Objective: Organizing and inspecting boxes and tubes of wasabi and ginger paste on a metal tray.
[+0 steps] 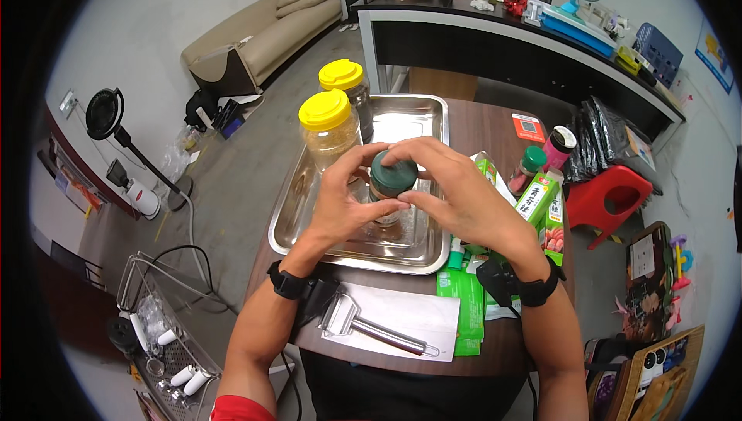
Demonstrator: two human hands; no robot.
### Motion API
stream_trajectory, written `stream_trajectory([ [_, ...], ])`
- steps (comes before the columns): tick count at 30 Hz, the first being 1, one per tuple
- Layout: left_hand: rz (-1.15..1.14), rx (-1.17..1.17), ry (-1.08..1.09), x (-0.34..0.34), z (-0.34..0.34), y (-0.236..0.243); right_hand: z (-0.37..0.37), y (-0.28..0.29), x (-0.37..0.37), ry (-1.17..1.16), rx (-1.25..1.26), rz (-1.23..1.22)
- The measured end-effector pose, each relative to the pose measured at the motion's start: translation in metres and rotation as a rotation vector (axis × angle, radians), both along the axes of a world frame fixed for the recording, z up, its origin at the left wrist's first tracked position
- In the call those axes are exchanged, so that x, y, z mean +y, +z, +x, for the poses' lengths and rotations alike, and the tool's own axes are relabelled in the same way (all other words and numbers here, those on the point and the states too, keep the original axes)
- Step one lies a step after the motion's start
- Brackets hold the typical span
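Note:
A small jar with a dark green lid (393, 176) is between both hands, over the metal tray (282, 224). My left hand (340, 206) curves round its left side, with thumb and index finger against it. From the right, my right hand (464, 193) grips it too, fingertips on the lid and thumb tip near my left thumb. The jar's lower part is partly hidden by the thumbs. Just beyond my left hand, two clear jars with yellow lids stand in the tray: one with yellowish grains (328, 137), the other with dark contents (359, 104).
Nearest me, a metal peeler (379, 332) appears on a white sheet beside green packets (461, 313). Green-white boxes (536, 198), a green-capped bottle (529, 164) and a pink container (558, 148) crowd the table's right. A red stool (610, 201) stands beyond its right edge.

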State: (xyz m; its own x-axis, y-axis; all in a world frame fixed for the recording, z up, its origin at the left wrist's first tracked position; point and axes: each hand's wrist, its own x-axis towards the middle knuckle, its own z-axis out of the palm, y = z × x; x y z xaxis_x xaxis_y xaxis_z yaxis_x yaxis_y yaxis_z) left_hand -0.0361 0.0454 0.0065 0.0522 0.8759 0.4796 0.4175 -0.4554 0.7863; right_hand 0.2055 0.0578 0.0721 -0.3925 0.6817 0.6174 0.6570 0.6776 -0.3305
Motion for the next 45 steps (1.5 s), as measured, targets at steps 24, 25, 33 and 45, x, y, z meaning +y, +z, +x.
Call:
stream_trajectory([
  [24,0.100,0.055,0.323,0.042,-0.130,-0.001,0.137,-0.016,0.049,-0.139,-0.106,-0.111],
  [25,0.100,0.072,0.325,0.044,-0.131,-0.006,0.136,-0.020,0.051,-0.161,-0.141,-0.144],
  [33,0.034,0.108,0.306,0.037,-0.131,-0.003,0.130,-0.035,0.052,-0.265,-0.229,-0.185],
  [45,-0.083,0.182,0.220,0.027,-0.129,0.011,0.120,-0.017,0.045,-0.277,-0.217,-0.084],
])
